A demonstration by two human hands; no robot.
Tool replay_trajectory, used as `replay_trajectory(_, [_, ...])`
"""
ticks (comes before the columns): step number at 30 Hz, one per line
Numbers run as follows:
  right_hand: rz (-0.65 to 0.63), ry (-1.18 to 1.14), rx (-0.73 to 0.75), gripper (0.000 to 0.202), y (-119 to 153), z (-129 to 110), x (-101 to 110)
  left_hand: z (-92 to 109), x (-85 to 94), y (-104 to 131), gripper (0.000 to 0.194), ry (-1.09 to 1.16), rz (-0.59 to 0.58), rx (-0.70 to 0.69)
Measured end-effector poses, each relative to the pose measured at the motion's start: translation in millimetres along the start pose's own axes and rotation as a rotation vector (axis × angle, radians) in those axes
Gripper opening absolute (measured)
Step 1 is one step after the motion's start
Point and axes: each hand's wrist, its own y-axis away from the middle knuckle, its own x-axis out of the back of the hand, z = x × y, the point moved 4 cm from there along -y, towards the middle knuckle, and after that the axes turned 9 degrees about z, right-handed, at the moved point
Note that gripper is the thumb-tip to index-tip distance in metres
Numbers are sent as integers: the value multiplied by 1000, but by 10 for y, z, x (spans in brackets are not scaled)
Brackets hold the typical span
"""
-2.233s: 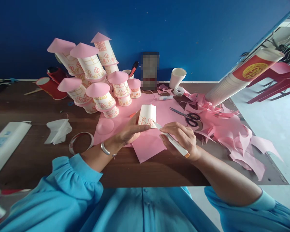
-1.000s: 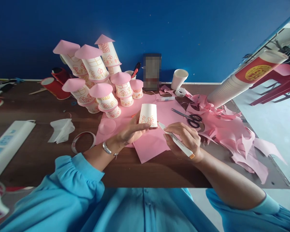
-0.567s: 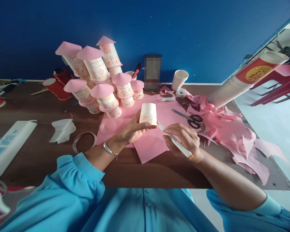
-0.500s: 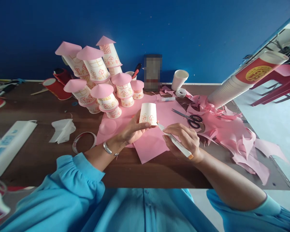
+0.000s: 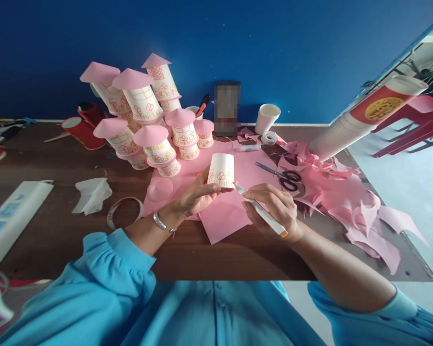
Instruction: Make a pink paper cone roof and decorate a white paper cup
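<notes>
My left hand (image 5: 199, 194) grips a white paper cup (image 5: 221, 166) upside down, its orange-red flower drawings low on the side. In my right hand (image 5: 274, 206) is a white craft knife (image 5: 265, 217) with an orange end; its blade points at the cup's lower right edge. Whether the blade touches the cup I cannot tell. Beneath both hands lies pink paper (image 5: 225, 218). Left of the cup stand several decorated cup towers (image 5: 159, 151) with pink cone roofs.
Black scissors (image 5: 289, 180) lie right of the cup, beside pink scraps (image 5: 341, 192). A tall stack of cups (image 5: 334, 137) leans at the right. Behind are a tape roll (image 5: 269, 138) and a white cup (image 5: 268, 118). A tape ring (image 5: 110, 216) lies at left.
The cup has turned slightly in my left hand, so the flowers on it sit further left. The knife has hardly moved.
</notes>
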Motion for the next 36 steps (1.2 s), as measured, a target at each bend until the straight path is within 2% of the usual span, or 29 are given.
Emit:
replay_trajectory(4, [5, -4, 8, 19, -6, -10, 4, -29, 33, 9, 81, 4, 16, 4])
replay_trajectory(11, [13, 6, -1, 20, -1, 0, 8, 42, -10, 10, 66, 99, 26, 40])
replay_trajectory(15, [19, 8, 4, 18, -3, -1, 8, 31, -19, 20, 63, 67, -1, 61])
replay_trajectory(21, [7, 2, -10, 19, 9, 3, -4, 24, -34, 16, 39, -90, 30, 64])
replay_trajectory(28, [-32, -27, -21, 25, 27, 9, -22, 69, -106, 28, 46, -198, 2, 64])
replay_trajectory(36, [-33, -26, -23, 21, 8, 1, -33, -7, -38, 20, 56, -188, 0, 81])
